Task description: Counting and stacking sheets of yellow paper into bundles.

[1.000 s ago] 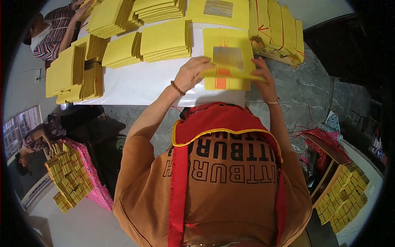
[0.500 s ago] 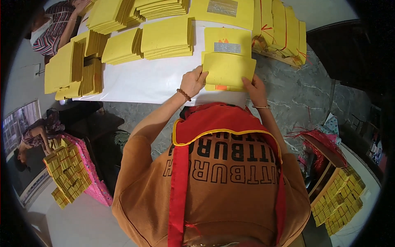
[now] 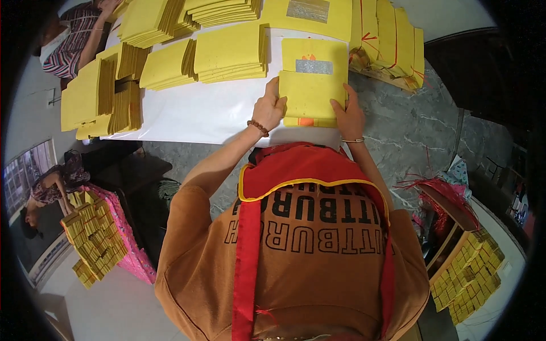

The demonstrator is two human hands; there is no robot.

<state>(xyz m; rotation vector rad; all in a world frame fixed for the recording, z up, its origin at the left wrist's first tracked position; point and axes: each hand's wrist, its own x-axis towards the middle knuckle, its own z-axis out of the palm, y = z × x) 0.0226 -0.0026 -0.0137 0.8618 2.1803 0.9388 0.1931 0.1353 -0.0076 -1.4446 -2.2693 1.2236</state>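
Note:
A folded yellow paper (image 3: 307, 94) lies in front of me near the table's front edge, between my two hands. Beneath it are further yellow sheets (image 3: 314, 50), showing a silver foil rectangle and an orange print beyond the fold. Another orange patch peeks out at the near end. My left hand (image 3: 269, 107) grips the left edge, thumb at the near corner and fingers along the side. At the right edge, my right hand (image 3: 348, 113) has its thumb on top and its fingers up the side.
Stacks of folded yellow paper (image 3: 230, 52) cover the white tabletop (image 3: 193, 116) to the left and behind. Bundles tied with red string (image 3: 389, 37) stand at the back right. A person in a striped top (image 3: 77, 42) is at the far left. Another person (image 3: 54, 184) bends over yellow bundles.
The folded paper's near flap has come down level with the sheets beneath. Both hands have slid forward along its sides, and the right fingers now reach up the right edge.

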